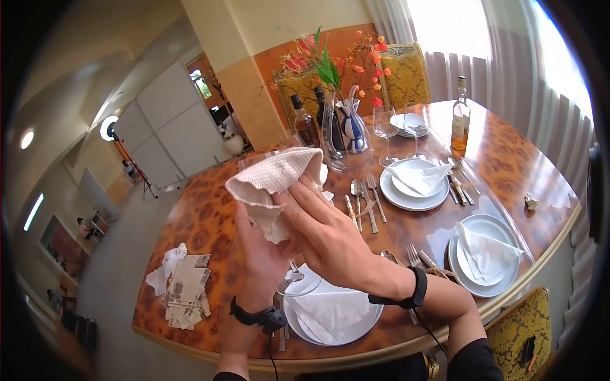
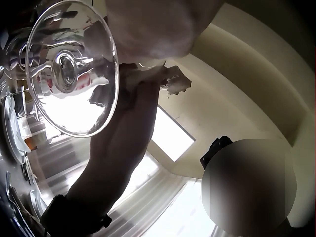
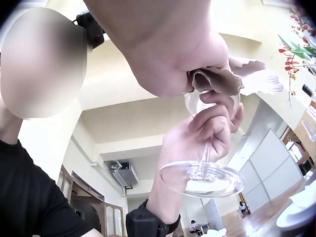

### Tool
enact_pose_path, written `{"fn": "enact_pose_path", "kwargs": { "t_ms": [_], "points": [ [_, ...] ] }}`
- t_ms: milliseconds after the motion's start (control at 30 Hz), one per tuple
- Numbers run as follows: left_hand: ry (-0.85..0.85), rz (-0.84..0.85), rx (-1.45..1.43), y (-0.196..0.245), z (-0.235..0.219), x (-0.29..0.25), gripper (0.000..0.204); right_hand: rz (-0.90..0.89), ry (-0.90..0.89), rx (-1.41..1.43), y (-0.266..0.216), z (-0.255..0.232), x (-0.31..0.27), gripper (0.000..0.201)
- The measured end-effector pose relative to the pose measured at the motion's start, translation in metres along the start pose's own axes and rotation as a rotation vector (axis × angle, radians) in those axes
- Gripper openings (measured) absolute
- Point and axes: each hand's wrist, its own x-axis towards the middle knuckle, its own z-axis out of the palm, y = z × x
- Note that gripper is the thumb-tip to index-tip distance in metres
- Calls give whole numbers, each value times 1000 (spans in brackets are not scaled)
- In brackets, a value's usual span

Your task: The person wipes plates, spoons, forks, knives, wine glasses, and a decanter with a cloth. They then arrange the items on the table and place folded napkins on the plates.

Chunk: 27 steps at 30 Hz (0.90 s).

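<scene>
A stemmed wine glass is held up over the table's near side by my left hand (image 1: 251, 254), whose fingers curl round it where the stem meets the bowl. Its round clear foot (image 3: 202, 177) points down in the right wrist view. My right hand (image 1: 333, 238) holds a white, dimpled paper towel (image 1: 276, 174) at the bowl, with the fingers laid along it. The towel covers most of the bowl and flares out beyond the fingers. Below the hands lies a plate with a folded white napkin (image 1: 333, 314).
Place settings with stacked plates (image 1: 486, 254) and cutlery stand to the right. A glass vase (image 1: 346, 140), bottles, including an amber one (image 1: 460, 120), and wine glasses (image 1: 384, 130) stand farther back. Printed cards (image 1: 189, 289) and crumpled white paper (image 1: 171, 260) lie at the left.
</scene>
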Motion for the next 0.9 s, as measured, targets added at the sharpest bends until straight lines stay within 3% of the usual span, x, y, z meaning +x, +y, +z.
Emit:
{"fn": "enact_pose_path", "kwargs": {
  "t_ms": [33, 67, 100, 167, 233, 267, 333, 400, 433, 467, 500, 533, 600, 700, 767, 833, 900],
  "points": [
    [-1, -6, 30, 3, 0, -1, 61, -39, 25, 0, -1, 2, 0, 39],
    [-78, 117, 138, -3, -1, -4, 54, -106, 114, -23, -3, 4, 4, 35],
    [-77, 122, 142, -5, -12, -6, 54, -111, 116, -20, -5, 3, 6, 35],
    [-50, 13, -124, -10, -33, -8, 48, -220, 117, -41, -8, -1, 8, 29],
    [56, 53, 29, -6, -21, -19, 56, -255, 177, -48, -5, 5, 6, 23],
    [11, 231, 530, -9, -21, -21, 59, -247, 170, -62, -3, 4, 4, 23],
    [-37, 411, 1029, -15, -19, -24, 65, -250, 183, -79, 5, 4, 0, 34],
    [11, 255, 720, -19, -14, -28, 77, -196, 229, -95, 0, 1, 0, 44],
    [-27, 324, 814, -19, -14, -27, 74, -140, 276, -110, -2, 0, 2, 53],
    [-59, 399, 908, -19, -15, -27, 72, -94, 160, -126, 1, -2, -3, 70],
    [-86, 479, 996, -19, -15, -26, 70, -97, 158, -126, 6, -1, -3, 70],
    [-96, 157, 338, -6, 7, -22, 65, -92, 152, -116, 10, 0, -1, 73],
    [-48, -182, -59, 1, 15, -14, 77, -77, 92, 14, 18, 0, 0, 79],
    [32, -117, 134, -2, 9, -15, 69, -3, 78, 79, 16, 0, -2, 81],
    [18, -87, 103, -4, 16, -13, 65, 22, 78, 141, 15, 1, -6, 82],
    [-8, -43, 185, -6, 16, -14, 63, 362, -65, 519, 20, 8, -19, 82],
    [42, -48, 167, -9, 14, -14, 65, 648, -59, 911, 25, 22, -31, 80]
  ]
}}
